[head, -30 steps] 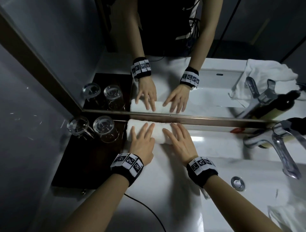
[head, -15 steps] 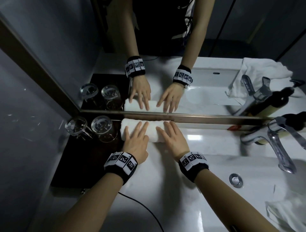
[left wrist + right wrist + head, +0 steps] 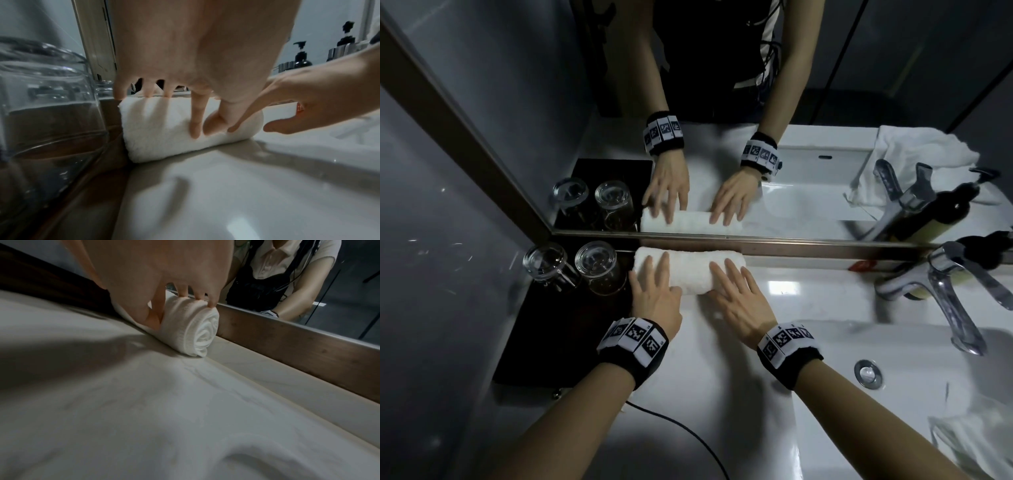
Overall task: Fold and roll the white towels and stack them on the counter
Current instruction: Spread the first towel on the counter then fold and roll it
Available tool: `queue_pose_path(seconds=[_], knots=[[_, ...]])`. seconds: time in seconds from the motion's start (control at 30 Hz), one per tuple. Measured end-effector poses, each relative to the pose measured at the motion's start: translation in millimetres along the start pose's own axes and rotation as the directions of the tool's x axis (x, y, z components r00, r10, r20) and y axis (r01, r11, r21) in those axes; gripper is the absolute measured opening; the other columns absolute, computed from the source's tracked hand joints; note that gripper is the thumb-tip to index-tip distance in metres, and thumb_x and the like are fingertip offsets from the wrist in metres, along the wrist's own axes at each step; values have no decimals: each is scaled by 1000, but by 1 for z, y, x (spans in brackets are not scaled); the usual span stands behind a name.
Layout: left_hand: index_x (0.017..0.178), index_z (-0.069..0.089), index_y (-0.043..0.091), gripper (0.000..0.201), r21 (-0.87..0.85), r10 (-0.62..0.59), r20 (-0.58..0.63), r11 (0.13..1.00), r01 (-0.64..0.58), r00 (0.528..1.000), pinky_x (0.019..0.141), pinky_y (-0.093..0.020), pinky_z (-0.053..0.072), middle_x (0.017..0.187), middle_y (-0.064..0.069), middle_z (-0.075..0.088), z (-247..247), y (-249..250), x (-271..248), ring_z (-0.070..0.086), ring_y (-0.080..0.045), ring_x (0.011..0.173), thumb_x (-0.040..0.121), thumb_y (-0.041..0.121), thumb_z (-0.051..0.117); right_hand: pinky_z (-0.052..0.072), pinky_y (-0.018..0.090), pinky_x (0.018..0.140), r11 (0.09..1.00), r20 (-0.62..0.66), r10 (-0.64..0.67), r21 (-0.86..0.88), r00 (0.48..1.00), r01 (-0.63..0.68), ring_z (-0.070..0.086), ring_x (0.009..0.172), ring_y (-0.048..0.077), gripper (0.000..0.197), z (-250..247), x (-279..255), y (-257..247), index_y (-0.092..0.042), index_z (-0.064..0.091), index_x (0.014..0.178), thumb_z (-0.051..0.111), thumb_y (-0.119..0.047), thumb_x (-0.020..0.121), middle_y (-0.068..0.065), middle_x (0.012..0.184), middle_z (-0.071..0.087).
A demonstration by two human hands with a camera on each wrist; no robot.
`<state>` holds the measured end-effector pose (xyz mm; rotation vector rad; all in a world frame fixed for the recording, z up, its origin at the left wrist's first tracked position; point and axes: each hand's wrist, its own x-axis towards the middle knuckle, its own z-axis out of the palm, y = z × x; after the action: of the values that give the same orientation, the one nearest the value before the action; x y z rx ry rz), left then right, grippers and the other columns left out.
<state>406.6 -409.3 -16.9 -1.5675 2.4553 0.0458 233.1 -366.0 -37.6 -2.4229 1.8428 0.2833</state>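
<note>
A rolled white towel lies on the white counter, lengthwise against the base of the mirror. My left hand rests on its left part with straight, spread fingers. My right hand lies flat on its right part. In the left wrist view my left fingertips press the front of the towel, with the right hand beside them. The right wrist view shows the spiral end of the towel under my right fingers. A loose white towel lies crumpled at the lower right.
Two upturned glasses stand on a dark tray just left of the roll. The sink basin and chrome faucet are to the right, with a dark bottle behind. A black cable crosses the counter front.
Hardly anything: both hands stay flat on the rolled towel by the mirror, and the fingers have shifted slightly on it.
</note>
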Motion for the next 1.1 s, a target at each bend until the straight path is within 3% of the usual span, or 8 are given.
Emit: queue_pose_path(seconds=[0.13,0.33,0.5,0.6,0.8,1.0,1.1], knots=[[115,56,23,32,63,-8,23,998,6,1000,115,-56,7,156,-14,-11,3,-6,-6,-4,-45,140,85,19,47,0,52,117,1000,17,13,-6,1000,-12,-14,143,39,51,3,-2,0,-17,30,144,43,-23,95,6,158,-14],[119,52,24,39,53,-16,119,999,10,993,114,-58,8,155,-11,-20,-3,-3,-2,-10,-43,141,81,33,56,2,49,117,1000,28,-6,4,1000,6,-12,144,36,49,-2,2,6,-20,35,142,44,-18,94,6,158,-13],[121,52,28,39,10,12,153,1000,-14,988,113,-58,9,155,-9,-21,-7,-9,-6,-12,-40,141,82,31,56,1,54,116,1000,35,24,19,999,-25,-14,144,32,56,-3,-1,3,-24,36,142,52,-17,88,1,158,-14],[119,54,27,36,-31,26,140,999,-22,990,113,-57,11,157,-6,-12,-15,-15,-7,-6,-37,142,83,24,53,-2,56,114,997,52,22,70,998,-26,-13,145,29,61,-11,-2,4,-27,38,140,55,-14,83,-1,159,-10],[116,56,21,34,-101,36,18,994,-34,999,112,-55,16,158,-5,6,-19,-15,-16,6,-28,143,83,16,49,1,54,116,995,-67,8,103,998,-1,-3,147,28,60,-13,-23,0,-24,48,133,47,-2,78,3,159,4],[128,45,17,43,-115,31,56,993,-24,998,113,-55,15,158,-2,4,-19,-15,-22,5,-25,144,86,14,46,21,44,113,968,-66,144,216,987,-127,7,145,34,73,-12,-29,-6,-18,28,143,41,7,76,12,157,11],[133,35,17,51,-156,30,77,988,-18,997,113,-56,15,157,-2,8,-24,-14,-15,7,-27,144,84,12,47,23,46,113,967,-36,185,185,982,-176,5,145,34,73,-14,-19,-8,-14,18,146,41,6,81,11,157,9]])
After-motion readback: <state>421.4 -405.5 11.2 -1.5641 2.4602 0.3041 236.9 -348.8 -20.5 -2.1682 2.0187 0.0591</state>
